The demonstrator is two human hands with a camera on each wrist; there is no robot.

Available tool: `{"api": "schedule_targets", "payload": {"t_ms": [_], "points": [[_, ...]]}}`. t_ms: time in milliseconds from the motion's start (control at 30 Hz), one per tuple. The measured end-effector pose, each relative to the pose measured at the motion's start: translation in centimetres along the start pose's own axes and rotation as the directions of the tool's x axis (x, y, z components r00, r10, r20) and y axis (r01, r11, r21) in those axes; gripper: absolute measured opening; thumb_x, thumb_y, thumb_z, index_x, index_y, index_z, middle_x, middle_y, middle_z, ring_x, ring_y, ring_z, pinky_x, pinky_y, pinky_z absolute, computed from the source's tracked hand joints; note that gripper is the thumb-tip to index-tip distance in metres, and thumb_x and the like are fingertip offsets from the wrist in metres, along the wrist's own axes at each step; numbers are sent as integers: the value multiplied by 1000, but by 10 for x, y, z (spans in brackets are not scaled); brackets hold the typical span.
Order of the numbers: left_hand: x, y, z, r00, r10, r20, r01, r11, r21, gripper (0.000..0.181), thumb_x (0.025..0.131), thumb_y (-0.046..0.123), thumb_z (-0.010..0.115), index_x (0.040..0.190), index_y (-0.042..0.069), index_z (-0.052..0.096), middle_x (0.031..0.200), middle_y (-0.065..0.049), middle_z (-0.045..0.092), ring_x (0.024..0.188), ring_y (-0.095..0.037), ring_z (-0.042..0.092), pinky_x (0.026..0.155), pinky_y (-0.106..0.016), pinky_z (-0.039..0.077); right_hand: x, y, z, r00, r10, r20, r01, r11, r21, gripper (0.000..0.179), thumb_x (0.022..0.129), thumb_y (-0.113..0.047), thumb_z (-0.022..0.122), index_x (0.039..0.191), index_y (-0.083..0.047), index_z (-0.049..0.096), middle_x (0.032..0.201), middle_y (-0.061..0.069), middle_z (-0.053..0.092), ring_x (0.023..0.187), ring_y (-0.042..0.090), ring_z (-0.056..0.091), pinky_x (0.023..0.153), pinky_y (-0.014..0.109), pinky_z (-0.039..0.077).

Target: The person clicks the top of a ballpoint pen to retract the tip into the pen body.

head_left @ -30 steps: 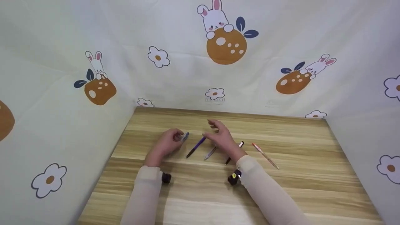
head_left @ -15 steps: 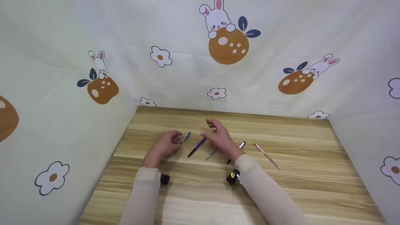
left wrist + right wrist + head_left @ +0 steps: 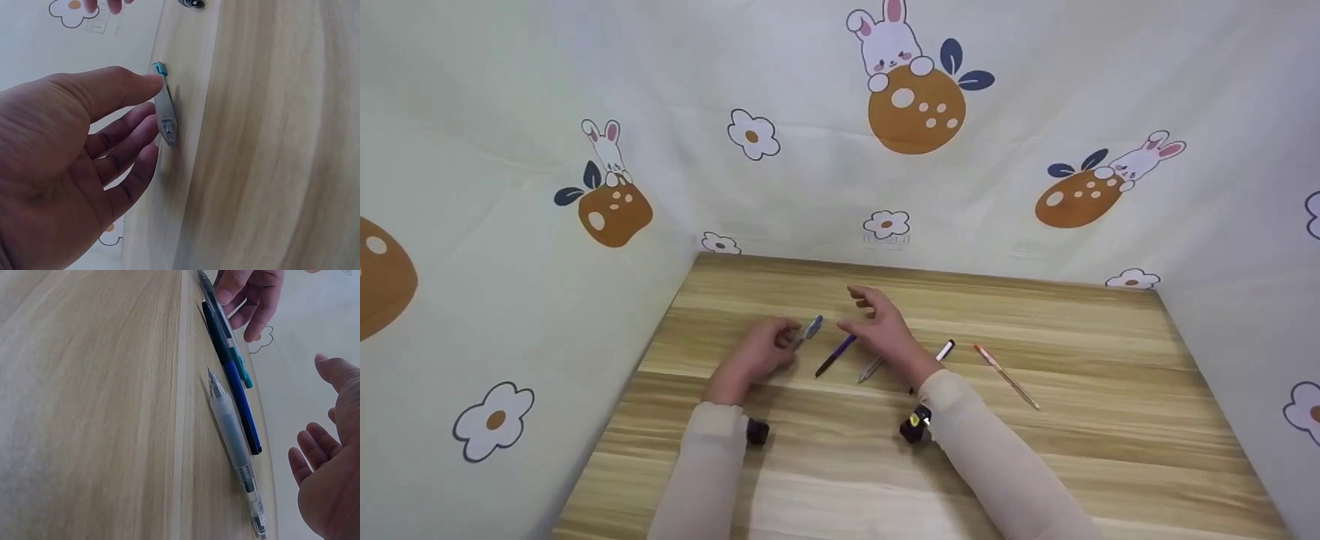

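My left hand (image 3: 759, 351) is beside a grey pen with a blue-green clip (image 3: 812, 328), which lies on the table. In the left wrist view its thumb overlaps the pen's barrel (image 3: 165, 109), and the loosely bent fingers lie behind. My right hand (image 3: 887, 330) hovers with spread, relaxed fingers and nothing in it, over the upper end of a purple-blue pen with a dark grip (image 3: 834, 356). A clear pen (image 3: 230, 422) lies beside that one, partly hidden under the right hand in the head view.
Partly behind the right wrist lies a black-and-white pen (image 3: 945, 350). Farther right is a slim pen with an orange-red end (image 3: 1006, 377). Cloth walls with printed rabbits (image 3: 802, 187) close off the wooden table (image 3: 825, 480) at the back and sides.
My left hand has drawn back slightly to the left from the grey pen, which stays in place. The right hand has drifted a little left. The head view has shifted slightly.
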State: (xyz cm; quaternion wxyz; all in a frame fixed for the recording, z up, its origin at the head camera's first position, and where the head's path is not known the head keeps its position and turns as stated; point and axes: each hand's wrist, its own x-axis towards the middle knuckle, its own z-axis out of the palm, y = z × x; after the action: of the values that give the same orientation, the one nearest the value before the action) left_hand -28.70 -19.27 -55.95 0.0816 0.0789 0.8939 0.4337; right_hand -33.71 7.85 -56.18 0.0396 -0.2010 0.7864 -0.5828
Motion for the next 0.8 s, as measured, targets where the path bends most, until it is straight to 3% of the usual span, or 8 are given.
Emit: {"api": "schedule_targets", "payload": {"t_ms": [233,500,800], "points": [[-2,-4,1,1000,27,-8,-27,999,25,48,94,-7,78,141,-3,68,120,-14,75,112,-29,70,104,-50,58,2,-1,4,1000,4,18,-4,1000,-19,69,100,-19,85,161,-8,54,160,22,53,145,39,50,122,57,41],[1,-4,4,998,56,-8,-56,995,77,49,92,-7,75,140,-6,69,120,-16,76,114,-30,72,104,-51,58,3,1,11,1000,-9,9,10,1000,-22,67,99,-14,84,159,-6,55,159,22,54,142,35,52,120,57,43],[1,-5,5,997,76,-19,-73,990,118,42,91,-10,74,133,-4,74,116,-13,77,110,-28,72,101,-49,59,4,2,13,1000,-15,16,15,1000,-1,70,98,-13,85,160,-3,54,160,24,54,144,41,51,121,59,42]]}}
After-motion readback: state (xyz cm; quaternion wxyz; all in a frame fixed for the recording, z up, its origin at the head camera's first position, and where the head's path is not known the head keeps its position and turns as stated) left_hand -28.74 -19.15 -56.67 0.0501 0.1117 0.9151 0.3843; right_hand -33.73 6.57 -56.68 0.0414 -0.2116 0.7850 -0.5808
